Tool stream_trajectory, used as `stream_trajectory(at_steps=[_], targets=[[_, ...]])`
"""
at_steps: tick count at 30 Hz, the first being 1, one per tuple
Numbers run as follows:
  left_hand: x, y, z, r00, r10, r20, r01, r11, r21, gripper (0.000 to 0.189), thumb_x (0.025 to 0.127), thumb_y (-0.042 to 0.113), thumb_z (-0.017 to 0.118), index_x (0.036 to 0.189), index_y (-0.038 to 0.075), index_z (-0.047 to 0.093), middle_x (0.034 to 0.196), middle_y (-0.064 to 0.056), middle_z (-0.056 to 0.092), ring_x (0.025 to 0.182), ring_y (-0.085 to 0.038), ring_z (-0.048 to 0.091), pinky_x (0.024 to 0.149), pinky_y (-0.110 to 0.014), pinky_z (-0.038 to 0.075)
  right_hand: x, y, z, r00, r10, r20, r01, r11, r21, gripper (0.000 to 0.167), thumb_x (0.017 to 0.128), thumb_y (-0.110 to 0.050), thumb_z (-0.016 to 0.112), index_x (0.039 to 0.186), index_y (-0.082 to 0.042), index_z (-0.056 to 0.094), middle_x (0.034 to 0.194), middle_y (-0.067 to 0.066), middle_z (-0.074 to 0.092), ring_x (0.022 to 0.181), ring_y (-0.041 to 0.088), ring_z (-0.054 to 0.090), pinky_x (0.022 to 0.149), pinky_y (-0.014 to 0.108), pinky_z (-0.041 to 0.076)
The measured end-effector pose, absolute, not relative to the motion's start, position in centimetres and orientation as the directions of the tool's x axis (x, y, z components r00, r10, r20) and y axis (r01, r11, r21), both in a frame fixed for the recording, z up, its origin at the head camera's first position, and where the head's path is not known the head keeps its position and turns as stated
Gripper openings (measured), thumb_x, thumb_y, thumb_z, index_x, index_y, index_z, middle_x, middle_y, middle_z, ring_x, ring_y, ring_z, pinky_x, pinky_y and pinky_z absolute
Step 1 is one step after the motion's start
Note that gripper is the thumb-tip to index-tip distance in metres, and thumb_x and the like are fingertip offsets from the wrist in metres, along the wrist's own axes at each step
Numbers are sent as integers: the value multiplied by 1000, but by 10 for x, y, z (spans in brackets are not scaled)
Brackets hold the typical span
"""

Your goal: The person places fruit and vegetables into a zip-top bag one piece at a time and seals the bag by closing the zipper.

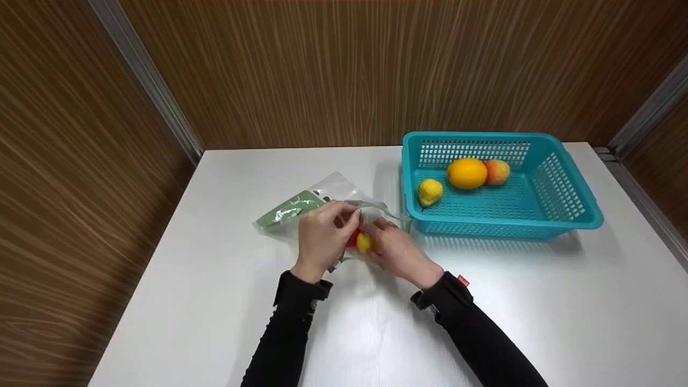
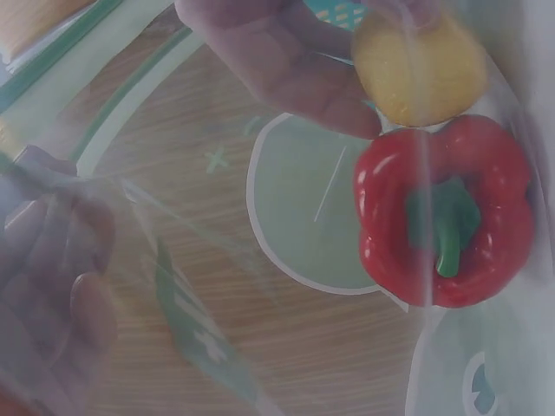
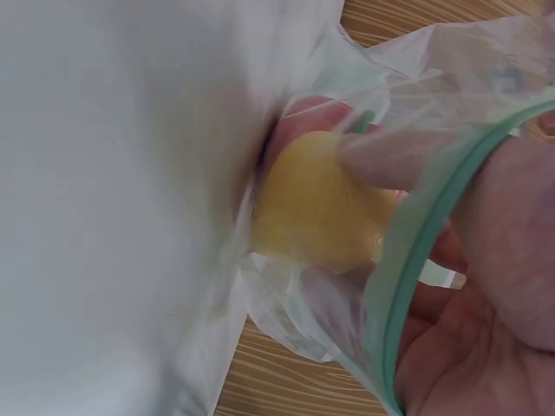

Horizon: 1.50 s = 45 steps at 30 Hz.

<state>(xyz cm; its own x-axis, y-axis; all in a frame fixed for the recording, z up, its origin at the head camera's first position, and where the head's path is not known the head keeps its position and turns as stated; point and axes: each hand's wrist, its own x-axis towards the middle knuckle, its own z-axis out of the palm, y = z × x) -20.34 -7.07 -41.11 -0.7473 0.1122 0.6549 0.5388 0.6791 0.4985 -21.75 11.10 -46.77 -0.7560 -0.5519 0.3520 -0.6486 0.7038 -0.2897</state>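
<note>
A clear zip bag [image 1: 339, 187] with green printing lies on the white table, its mouth held apart. With bent fingers and thumb, my left hand [image 1: 324, 231] pinches the bag's edge. My right hand [image 1: 400, 251] reaches through the mouth, past the green zip strip [image 3: 416, 260], and grips a yellow lemon [image 3: 316, 204] inside. Against the lemon in the left wrist view sits a red bell pepper [image 2: 486, 225] with a green stem, also within the bag. Plastic film partly veils both hands in the wrist views.
Right of the bag stands a turquoise basket [image 1: 500, 228], close to the right hand. It holds a yellow pear [image 1: 430, 192], an orange-yellow fruit [image 1: 466, 173] and a peach [image 1: 497, 172]. Wood-grain panels [image 1: 365, 75] rise behind the table [image 1: 215, 269] and at both sides.
</note>
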Motion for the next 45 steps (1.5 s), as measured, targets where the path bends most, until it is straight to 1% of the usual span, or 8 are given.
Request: stream_trajectory(at_steps=[6, 11, 13, 19, 22, 30, 38, 45], targets=[[-204, -72, -411, -744, 111, 659, 546, 671, 502, 9, 93, 15, 77, 90, 7, 80, 79, -4, 77, 66, -19, 72, 60, -27, 56, -217, 110, -466, -752, -553, 357, -652, 703, -283, 47, 90, -15, 81, 132, -4, 62, 121, 20, 70, 96, 32, 72, 87, 43, 65], [-204, -74, -414, -742, 106, 662, 545, 672, 503, 7, 92, 14, 77, 89, 8, 80, 79, -4, 77, 66, -18, 72, 60, -26, 56, -211, 110, -456, -753, -560, 346, -655, 694, -301, 48, 90, -19, 83, 131, -4, 63, 124, 18, 71, 105, 32, 70, 95, 44, 63], [-203, -75, -414, -743, 102, 661, 540, 675, 503, 8, 93, 14, 78, 89, 8, 80, 79, -4, 77, 66, -18, 72, 60, -27, 56, -208, 111, -450, -758, -563, 329, -650, 693, -311, 47, 91, -20, 83, 131, -4, 65, 126, 17, 71, 108, 32, 69, 98, 45, 62], [-203, -75, -413, -761, 97, 642, 523, 677, 518, 9, 93, 16, 77, 90, 8, 80, 79, -4, 77, 67, -18, 72, 60, -27, 56, -198, 122, -428, -774, -593, 221, -632, 701, -330, 43, 94, -23, 79, 133, -8, 69, 129, 13, 70, 110, 29, 68, 96, 44, 62], [-203, -74, -413, -765, 95, 637, 521, 674, 525, 9, 93, 15, 77, 90, 8, 80, 79, -4, 77, 67, -19, 72, 61, -26, 56, -193, 131, -415, -781, -594, 190, -619, 702, -351, 42, 95, -25, 78, 133, -9, 69, 131, 12, 70, 114, 29, 67, 100, 45, 61], [-204, -74, -411, -757, 99, 645, 525, 680, 512, 9, 93, 15, 77, 90, 8, 81, 78, -5, 77, 67, -19, 71, 61, -27, 55, -183, 157, -385, -851, -480, 214, -522, 728, -444, 43, 96, -29, 77, 135, -12, 69, 133, 10, 69, 118, 29, 67, 104, 49, 58], [-205, -76, -410, -759, 94, 644, 521, 681, 515, 8, 93, 15, 77, 90, 8, 81, 79, -5, 77, 68, -19, 71, 61, -26, 55, -187, 176, -375, -911, -293, 291, -407, 752, -518, 47, 99, -25, 74, 142, -13, 62, 142, 13, 61, 126, 34, 58, 107, 55, 54], [-205, -74, -409, -768, 98, 633, 518, 677, 523, 7, 93, 14, 77, 91, 8, 81, 81, -4, 78, 68, -16, 71, 62, -23, 56, -203, 201, -366, -934, -262, 245, -350, 814, -464, 50, 99, -25, 71, 146, -11, 58, 147, 19, 57, 132, 40, 53, 108, 63, 50]])
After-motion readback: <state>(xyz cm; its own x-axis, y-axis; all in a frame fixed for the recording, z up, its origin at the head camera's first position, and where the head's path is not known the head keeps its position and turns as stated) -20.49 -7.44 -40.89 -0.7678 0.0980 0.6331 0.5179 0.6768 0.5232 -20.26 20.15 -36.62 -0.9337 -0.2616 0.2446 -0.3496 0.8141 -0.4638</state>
